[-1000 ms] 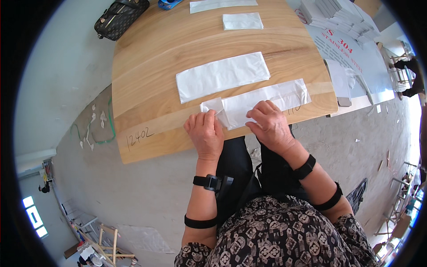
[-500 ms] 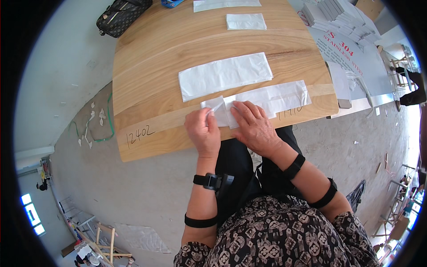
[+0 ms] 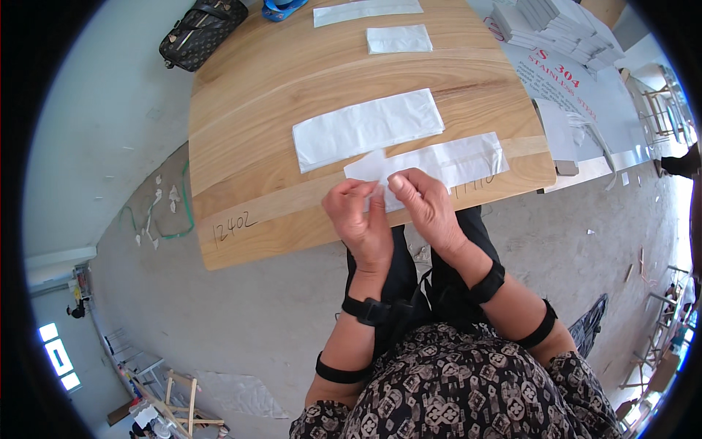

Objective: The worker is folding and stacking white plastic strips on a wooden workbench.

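Note:
A long strip of thin white sheet lies flat near the table's front edge. Above its left end, my left hand pinches a small flap of thin white sheet between thumb and fingers. Close beside it is my right hand, its fingers curled and its thumb pointing toward the left fingertips. Whatever the right fingers hold is hidden. Just beyond, a wider folded white sheet rests on the table.
The wooden table carries a small folded white sheet and another white strip farther back. A dark patterned bag and a blue item are at the far left. White stacked pieces stand at the far right.
Both hands have lifted off the strip and come closer together. My left hand has moved right with the flap, and my right hand has gone from lying flat to curled.

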Available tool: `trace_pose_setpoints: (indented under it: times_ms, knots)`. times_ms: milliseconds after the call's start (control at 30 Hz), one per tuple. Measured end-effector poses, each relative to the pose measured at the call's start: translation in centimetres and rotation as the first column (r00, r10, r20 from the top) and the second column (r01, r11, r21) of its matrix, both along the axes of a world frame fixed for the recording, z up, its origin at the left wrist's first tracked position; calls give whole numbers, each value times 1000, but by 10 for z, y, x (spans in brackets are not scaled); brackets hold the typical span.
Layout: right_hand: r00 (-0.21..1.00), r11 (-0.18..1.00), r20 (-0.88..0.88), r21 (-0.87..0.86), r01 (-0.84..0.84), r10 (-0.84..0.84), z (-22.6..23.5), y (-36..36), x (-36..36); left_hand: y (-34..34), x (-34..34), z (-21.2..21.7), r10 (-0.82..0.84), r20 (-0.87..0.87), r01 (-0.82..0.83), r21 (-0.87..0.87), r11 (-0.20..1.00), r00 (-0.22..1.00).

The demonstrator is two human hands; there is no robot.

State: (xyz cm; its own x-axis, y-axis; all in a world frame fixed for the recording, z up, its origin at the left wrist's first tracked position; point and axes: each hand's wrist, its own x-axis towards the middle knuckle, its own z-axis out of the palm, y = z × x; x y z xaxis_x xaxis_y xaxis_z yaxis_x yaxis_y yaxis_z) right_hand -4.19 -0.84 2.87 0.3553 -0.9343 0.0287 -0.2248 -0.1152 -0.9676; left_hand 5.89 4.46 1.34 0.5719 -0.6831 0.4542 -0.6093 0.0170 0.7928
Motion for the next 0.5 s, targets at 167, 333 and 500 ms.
trace_pose_setpoints:
  times_ms: [167,333,500]
  knots:
    - [995,982,-12,159,102,-101,-10,-29,-6,7,-10,-1,-116,96,111,56,992,989]
    - [939,996,-335,-3,87,-83,-3,-46,-24,27,24,-18,-76,298,2,240,971,952]
    - [871,997,-484,-35,73,-81,-1,-48,-30,20,22,-9,-284,416,44,501,865,864]
